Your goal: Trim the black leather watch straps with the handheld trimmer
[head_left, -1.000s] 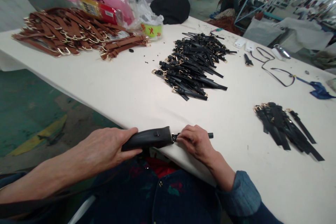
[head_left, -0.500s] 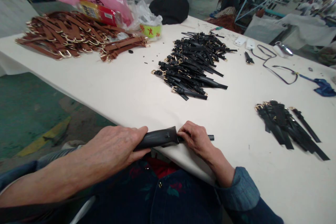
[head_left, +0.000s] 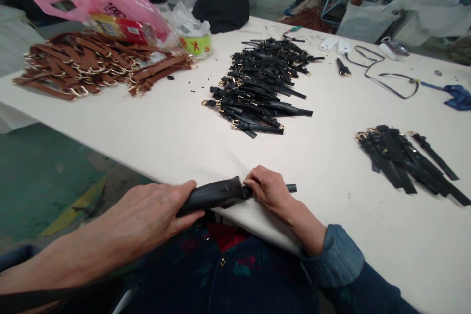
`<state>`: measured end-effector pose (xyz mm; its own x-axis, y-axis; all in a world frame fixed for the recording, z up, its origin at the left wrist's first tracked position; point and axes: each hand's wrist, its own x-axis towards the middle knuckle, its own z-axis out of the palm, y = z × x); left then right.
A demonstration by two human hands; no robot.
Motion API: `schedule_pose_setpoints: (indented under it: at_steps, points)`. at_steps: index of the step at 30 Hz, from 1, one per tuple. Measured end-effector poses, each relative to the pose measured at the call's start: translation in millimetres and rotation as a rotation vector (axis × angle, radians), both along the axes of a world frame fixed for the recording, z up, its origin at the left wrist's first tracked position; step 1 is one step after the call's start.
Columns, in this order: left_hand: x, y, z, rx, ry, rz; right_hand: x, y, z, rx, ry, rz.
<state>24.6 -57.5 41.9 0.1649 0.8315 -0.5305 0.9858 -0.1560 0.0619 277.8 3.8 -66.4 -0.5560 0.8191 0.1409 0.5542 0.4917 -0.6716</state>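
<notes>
My left hand (head_left: 162,211) is wrapped round a long, smooth black tool (head_left: 211,193), thumb on top and fingers beneath. The tool's kind is not clear; its broad end points right and carries a small slot-like mark. At that end my right hand (head_left: 267,186) pinches a narrow black strap (head_left: 291,188). One end of the strap sticks out past the hand to the right, and its other end meets or nearly meets the tool. Whether they touch I cannot tell. The fingers hide the strap's middle. Both hands are at the table's near edge.
Black buckled straps (head_left: 257,83) lie heaped mid-table, with a smaller bunch (head_left: 401,157) at right. Brown straps (head_left: 73,64) are piled at left beside a pink plastic bag (head_left: 110,0). A dark cord (head_left: 375,73) and a blue cloth (head_left: 458,97) rest on the white table (head_left: 331,157).
The camera view has shifted slightly. A little more dark material shows between the tool's end and my right fingers. Both hands keep their holds.
</notes>
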Motion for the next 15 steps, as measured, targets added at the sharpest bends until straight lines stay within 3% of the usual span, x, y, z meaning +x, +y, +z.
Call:
schedule_pose_setpoints:
  at_steps: [8,12,15]
  points:
    - [18.1,12.8,7.0,-0.024,0.025,0.034,-5.8,6.0,3.3,-0.076,0.064,-0.096]
    - [18.5,12.5,1.7,0.026,0.006,0.047,2.5,5.1,12.7,-0.158,0.216,-0.064]
    - [14.3,11.9,-3.8,0.061,-0.012,0.050,13.6,-0.6,13.9,-0.126,0.267,-0.022]
